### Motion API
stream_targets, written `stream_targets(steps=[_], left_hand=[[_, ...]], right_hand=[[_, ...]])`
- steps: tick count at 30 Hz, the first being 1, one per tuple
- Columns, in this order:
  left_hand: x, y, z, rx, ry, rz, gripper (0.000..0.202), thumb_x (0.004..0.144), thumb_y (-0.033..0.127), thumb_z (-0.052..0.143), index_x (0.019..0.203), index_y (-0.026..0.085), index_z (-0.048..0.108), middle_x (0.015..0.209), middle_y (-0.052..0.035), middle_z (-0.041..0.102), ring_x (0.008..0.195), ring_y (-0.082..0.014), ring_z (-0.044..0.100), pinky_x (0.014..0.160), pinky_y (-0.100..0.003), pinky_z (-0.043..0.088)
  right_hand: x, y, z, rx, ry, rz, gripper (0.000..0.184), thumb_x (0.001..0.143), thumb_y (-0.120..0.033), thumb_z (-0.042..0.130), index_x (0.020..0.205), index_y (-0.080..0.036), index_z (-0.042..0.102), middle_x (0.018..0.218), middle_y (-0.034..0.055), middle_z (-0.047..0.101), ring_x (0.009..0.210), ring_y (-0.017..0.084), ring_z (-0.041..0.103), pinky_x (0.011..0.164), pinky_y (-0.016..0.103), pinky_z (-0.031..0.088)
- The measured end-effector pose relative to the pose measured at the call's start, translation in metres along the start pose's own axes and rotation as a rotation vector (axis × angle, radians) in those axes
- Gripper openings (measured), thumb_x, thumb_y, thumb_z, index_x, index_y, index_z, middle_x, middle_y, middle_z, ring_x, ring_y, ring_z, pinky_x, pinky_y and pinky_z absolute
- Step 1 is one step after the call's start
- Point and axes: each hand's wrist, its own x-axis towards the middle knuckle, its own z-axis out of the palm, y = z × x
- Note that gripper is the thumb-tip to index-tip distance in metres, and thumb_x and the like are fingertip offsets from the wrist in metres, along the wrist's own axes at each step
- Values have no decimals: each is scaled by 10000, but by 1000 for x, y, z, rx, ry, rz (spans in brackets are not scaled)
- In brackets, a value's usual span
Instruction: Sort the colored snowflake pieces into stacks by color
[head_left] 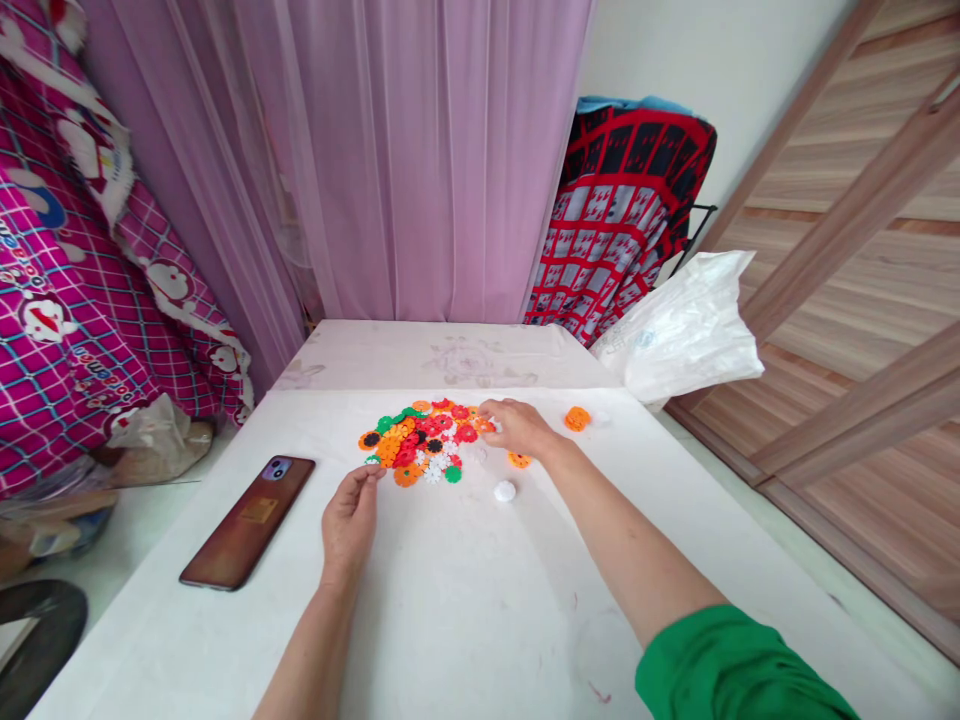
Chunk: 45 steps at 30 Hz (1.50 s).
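1. Head view: left hand point(350, 515) pinches a small piece at the edge of the pile of plastic discs point(421, 441) on the white counter point(465, 600).
2. Right hand point(517, 425) rests curled on the pile's far side, apparently sorting; whether it grips anything, I cannot tell.
3. Next pick likely needs a careful fingertip pinch.

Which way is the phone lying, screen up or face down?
Face down. The phone lies flat on the table with its camera bump and brown back showing, left of the left hand; no screen visible.
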Motion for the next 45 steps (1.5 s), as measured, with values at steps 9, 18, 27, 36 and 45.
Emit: stream_targets(steps=[9, 18, 27, 36, 45], left_hand=[[2, -4, -2, -8, -6, -3, 300, 772, 433, 560, 939, 198, 647, 961, -72, 725, 1023, -223, 647, 1022, -430, 408], [1, 0, -2, 6, 7, -14, 275, 767, 415, 564, 924, 207, 652, 959, -67, 729, 1020, -225, 653, 1016, -425, 417], [2, -5, -1, 3, -1, 11, 300, 777, 430, 559, 947, 199, 646, 956, -72, 728, 1000, -219, 661, 982, -412, 449], [0, -1, -1, -41, -2, -10, 299, 756, 430, 574, 928, 195, 641, 961, -76, 722, 996, -227, 659, 996, -427, 436], [0, 4, 0, -36, 5, -17, 287, 756, 418, 574, 918, 191, 639, 950, -76, 723, 997, -224, 658, 993, -417, 435]], right_hand=[[-45, 41, -8, -82, -94, 85, 365, 735, -268, 611, 1099, -243, 603, 1071, 47, 664, 1016, 200, 584, 807, 257, 395], [-47, 33, 8, -148, -102, 49, 341, 761, -277, 566, 1096, -224, 604, 1033, 77, 667, 1000, 224, 585, 759, 273, 404], [-45, 29, 4, -106, -66, 11, 347, 792, -223, 536, 1123, -211, 640, 1160, 73, 642, 1109, 209, 534, 907, 298, 404], [-16, -16, 25, -94, -116, -45, 307, 788, -244, 556, 1075, -251, 664, 1086, 50, 683, 1049, 211, 584, 829, 291, 430], [-18, -23, 24, -32, -113, 46, 371, 751, -240, 574, 1122, -242, 593, 1060, 35, 687, 987, 209, 611, 737, 275, 416]])
